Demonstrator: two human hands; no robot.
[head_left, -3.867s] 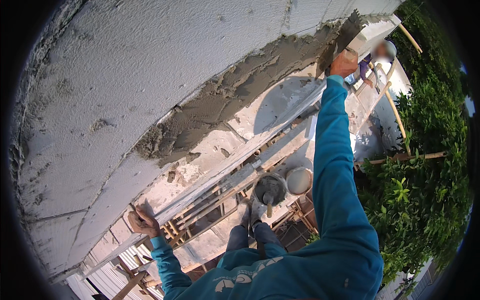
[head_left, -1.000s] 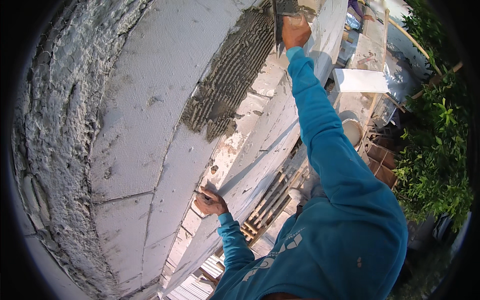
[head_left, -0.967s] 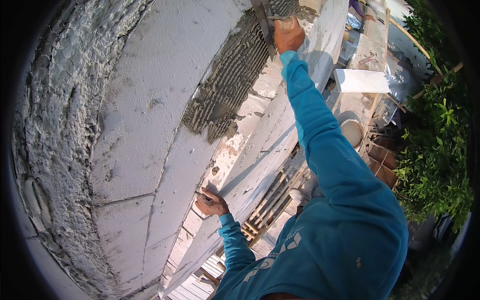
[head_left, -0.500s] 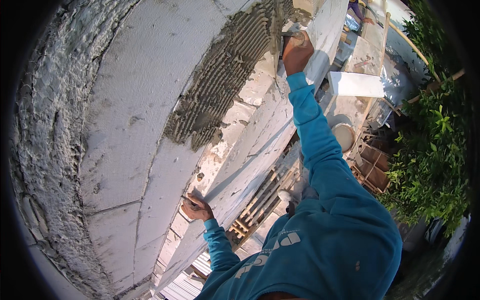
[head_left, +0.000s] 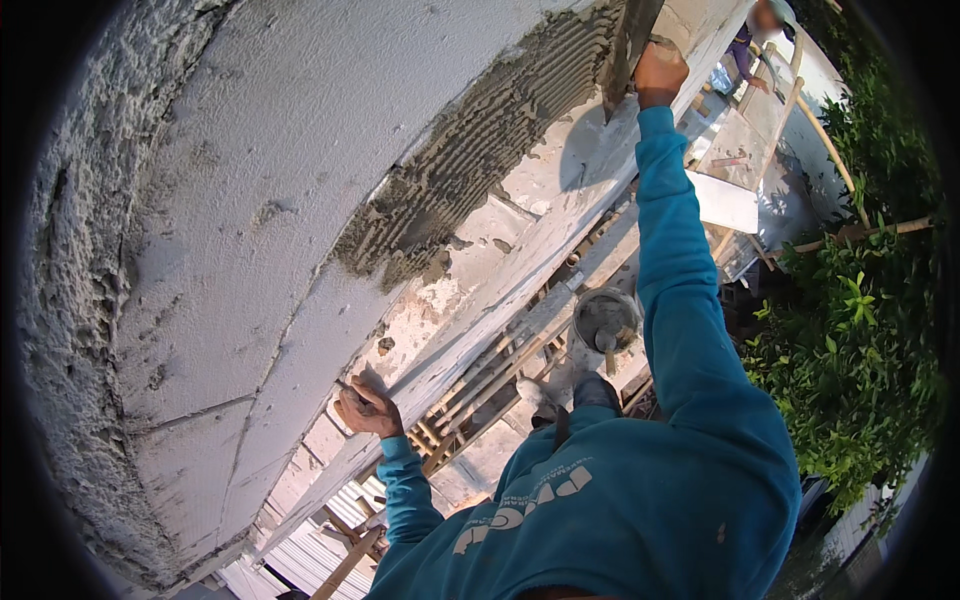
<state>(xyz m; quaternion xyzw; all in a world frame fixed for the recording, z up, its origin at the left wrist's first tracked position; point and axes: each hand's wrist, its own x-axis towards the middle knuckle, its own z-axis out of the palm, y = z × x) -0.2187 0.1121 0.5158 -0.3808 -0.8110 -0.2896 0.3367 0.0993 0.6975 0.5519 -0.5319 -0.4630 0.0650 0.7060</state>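
My right hand (head_left: 660,74) is closed around a flat metal trowel (head_left: 630,48), held over the far end of the wall ledge. The blade stands on edge beside a strip of grey mortar (head_left: 480,140) combed into ridges along the pale block wall (head_left: 270,210). Closer to me, my left hand (head_left: 368,408) rests at the edge of the ledge (head_left: 425,300) with curled fingers. A dark patch shows between its thumb and fingers; whether it is a thing or shadow is unclear.
Below the ledge, a bucket (head_left: 606,318) of grey mix stands on planks near my feet. A white block (head_left: 724,203) lies beyond my right arm. Bamboo poles (head_left: 826,140) and leafy branches (head_left: 850,330) are at the right. Another person (head_left: 748,52) is at the far right.
My right hand and the trowel have shifted right, off the mortar ridges. The view has moved, bringing the bucket out beside my arm and more of the other person into sight.
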